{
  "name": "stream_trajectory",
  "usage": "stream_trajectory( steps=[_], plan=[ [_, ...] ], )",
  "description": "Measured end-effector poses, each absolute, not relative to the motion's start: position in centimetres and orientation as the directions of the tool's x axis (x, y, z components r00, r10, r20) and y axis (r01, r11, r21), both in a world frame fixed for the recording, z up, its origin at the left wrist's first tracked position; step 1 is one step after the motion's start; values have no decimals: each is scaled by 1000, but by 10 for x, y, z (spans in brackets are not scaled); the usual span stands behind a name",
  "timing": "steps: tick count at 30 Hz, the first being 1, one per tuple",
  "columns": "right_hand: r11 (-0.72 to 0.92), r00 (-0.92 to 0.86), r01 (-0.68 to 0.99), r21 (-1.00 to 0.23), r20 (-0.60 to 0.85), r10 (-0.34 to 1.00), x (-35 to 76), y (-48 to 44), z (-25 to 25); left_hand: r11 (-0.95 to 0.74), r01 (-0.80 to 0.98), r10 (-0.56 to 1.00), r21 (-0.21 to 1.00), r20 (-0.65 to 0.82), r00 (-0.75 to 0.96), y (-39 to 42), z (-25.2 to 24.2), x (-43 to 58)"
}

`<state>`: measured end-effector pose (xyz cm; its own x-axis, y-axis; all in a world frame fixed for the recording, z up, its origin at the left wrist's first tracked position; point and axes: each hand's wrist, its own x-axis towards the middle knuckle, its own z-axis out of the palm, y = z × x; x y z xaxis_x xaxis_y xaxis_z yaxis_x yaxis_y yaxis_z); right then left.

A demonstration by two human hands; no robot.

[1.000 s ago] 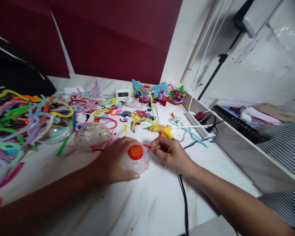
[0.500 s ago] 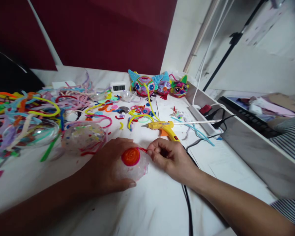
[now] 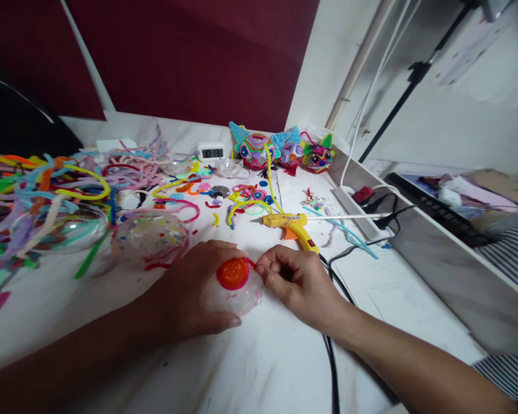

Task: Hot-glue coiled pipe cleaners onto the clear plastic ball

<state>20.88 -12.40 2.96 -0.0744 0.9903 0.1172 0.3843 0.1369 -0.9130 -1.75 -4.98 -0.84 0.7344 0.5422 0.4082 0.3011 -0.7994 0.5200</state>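
Note:
A clear, whitish ball (image 3: 233,300) rests on the white table, with an orange coil (image 3: 233,273) edged in pink-red on its upper face. My left hand (image 3: 190,293) wraps round the ball from the left, thumb at the near side, fingers over the far side. From the coil's upper right edge runs a short red strand (image 3: 251,264). Its loose end is pinched between the thumb and fingertips of my right hand (image 3: 287,276), just right of the ball. Beyond that hand lies a yellow glue gun (image 3: 287,221), its nozzle pointing left.
Fuzzy coloured stems (image 3: 69,184) are heaped at the left, near a speckled clear dome (image 3: 149,236). Behind stand a small timer (image 3: 211,152) and decorated heads (image 3: 256,152). A power strip (image 3: 358,213) and black cables lie at the right.
The view has shifted slightly. The red strand's visible part looks shorter and closer to the coil's edge, with my right hand still pinching it. My left hand keeps its hold on the ball.

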Motion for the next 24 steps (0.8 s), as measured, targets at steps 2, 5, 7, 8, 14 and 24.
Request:
stream_trajectory(
  steps=[2,5,7,8,14,24],
  plan=[
    [133,-71,378,-916,115,991,208,-124,30,-794,306,547,526,398,736,-50,-8,-18],
    [127,-63,374,-919,112,992,208,-124,29,-773,331,570,542,361,738,-50,-9,-18],
    [122,-57,365,-923,108,992,208,-124,28,-772,332,568,542,354,743,-49,-10,-19],
    [120,-56,359,-926,107,993,208,-125,28,-776,328,562,538,356,746,-49,-11,-19],
    [123,-65,357,-926,107,992,209,-127,26,-800,300,529,519,375,761,-48,-14,-19],
    [122,-97,365,-923,93,991,208,-127,26,-853,264,466,451,430,773,-43,-16,-17]
  ],
)
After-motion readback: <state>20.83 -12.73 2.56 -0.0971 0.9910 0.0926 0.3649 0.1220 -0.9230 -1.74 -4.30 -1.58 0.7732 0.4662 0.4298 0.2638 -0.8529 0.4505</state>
